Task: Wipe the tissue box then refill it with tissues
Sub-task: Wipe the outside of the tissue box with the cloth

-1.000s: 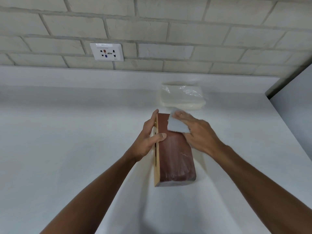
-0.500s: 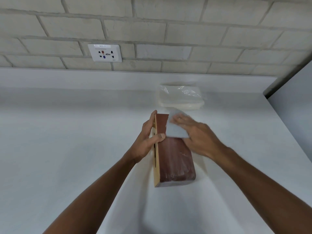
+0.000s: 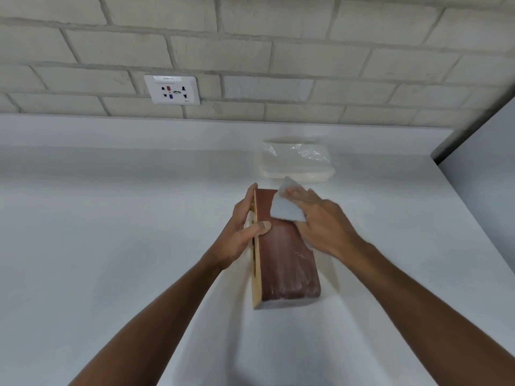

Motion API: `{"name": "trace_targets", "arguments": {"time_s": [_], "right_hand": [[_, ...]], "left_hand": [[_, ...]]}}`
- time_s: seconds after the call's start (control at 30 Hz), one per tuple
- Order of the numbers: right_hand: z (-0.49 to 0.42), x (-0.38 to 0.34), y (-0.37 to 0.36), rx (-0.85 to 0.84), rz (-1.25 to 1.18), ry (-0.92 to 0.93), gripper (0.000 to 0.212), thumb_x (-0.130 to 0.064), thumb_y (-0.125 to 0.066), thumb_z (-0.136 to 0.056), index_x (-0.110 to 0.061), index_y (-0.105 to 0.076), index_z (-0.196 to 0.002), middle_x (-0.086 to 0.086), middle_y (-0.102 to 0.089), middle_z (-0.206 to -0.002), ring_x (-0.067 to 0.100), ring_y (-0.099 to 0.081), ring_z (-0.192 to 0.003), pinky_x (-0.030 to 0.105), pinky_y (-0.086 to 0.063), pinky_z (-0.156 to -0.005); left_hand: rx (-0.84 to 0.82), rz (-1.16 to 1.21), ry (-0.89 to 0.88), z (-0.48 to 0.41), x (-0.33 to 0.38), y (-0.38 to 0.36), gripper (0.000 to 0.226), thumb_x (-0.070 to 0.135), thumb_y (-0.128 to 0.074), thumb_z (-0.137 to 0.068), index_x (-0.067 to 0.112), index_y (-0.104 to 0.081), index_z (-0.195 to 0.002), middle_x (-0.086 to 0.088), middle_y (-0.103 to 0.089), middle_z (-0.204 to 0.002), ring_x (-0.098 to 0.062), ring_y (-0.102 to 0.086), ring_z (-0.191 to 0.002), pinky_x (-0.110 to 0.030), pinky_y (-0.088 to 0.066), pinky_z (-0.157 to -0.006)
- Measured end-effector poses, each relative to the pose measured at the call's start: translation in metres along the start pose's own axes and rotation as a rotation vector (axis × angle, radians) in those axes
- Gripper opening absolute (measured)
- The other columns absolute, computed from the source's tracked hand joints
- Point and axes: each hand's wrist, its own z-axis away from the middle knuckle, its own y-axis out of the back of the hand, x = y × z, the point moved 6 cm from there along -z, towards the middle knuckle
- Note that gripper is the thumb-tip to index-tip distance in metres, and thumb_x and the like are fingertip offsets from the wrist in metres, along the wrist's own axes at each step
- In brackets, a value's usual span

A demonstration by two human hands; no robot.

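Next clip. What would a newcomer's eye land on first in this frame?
The reddish-brown tissue box stands on its side mid-counter. The left hand grips it while the right hand presses a pale cloth on its far end. Behind it, a clear-wrapped tissue pack lies near the back ledge, and a wall socket sits on the brick wall, upper left.

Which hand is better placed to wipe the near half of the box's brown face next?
Right. The right hand presses the cloth flat on the far end of the tissue box; the left hand grips the box's edge, steadying it.
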Motion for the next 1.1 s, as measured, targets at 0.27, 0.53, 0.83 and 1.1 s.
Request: {"name": "trace_targets", "arguments": {"time_s": [0.27,0.53,0.83,1.1], "right_hand": [[-0.015,-0.025,0.000,0.000,-0.039,0.063,0.051,-0.024,-0.039,-0.094,-0.027,-0.040,-0.145,-0.008,-0.038,-0.152,0.014,-0.037,-0.138,0.027,-0.026,-0.111],[0.015,-0.001,-0.007,-0.022,-0.052,0.130,0.061,-0.011,-0.053,-0.088,-0.027,-0.039,-0.145,-0.010,-0.035,-0.152,0.006,-0.026,-0.142,0.031,-0.021,-0.119],[0.020,-0.003,-0.009,-0.006,-0.074,0.166,0.057,-0.015,-0.050,-0.089,-0.026,-0.041,-0.144,-0.019,-0.029,-0.146,-0.004,-0.019,-0.138,0.021,-0.014,-0.118],[0.027,0.006,-0.004,-0.046,-0.055,0.104,0.061,-0.027,-0.041,-0.084,-0.029,-0.039,-0.145,-0.013,-0.037,-0.150,0.008,-0.029,-0.141,0.032,-0.026,-0.117]], "left_hand": [[0.004,0.007,-0.003,-0.004,0.001,0.000,0.093,0.045,-0.069,-0.081,0.050,-0.017,-0.158,0.029,-0.034,-0.154,0.004,-0.027,-0.149,-0.025,-0.033,-0.116],[0.000,0.003,-0.021,-0.002,0.001,0.000,0.096,0.050,-0.067,-0.079,0.045,-0.017,-0.161,0.032,-0.032,-0.157,0.009,-0.027,-0.149,-0.025,-0.031,-0.118],[0.003,0.004,-0.017,-0.004,0.000,0.000,0.098,0.052,-0.068,-0.079,0.044,-0.017,-0.163,0.036,-0.033,-0.151,0.011,-0.027,-0.146,-0.021,-0.031,-0.115],[-0.004,0.025,-0.009,-0.004,0.000,0.000,0.096,0.050,-0.068,-0.078,0.045,-0.020,-0.161,0.036,-0.035,-0.150,0.011,-0.030,-0.146,-0.032,-0.032,-0.122]]}}
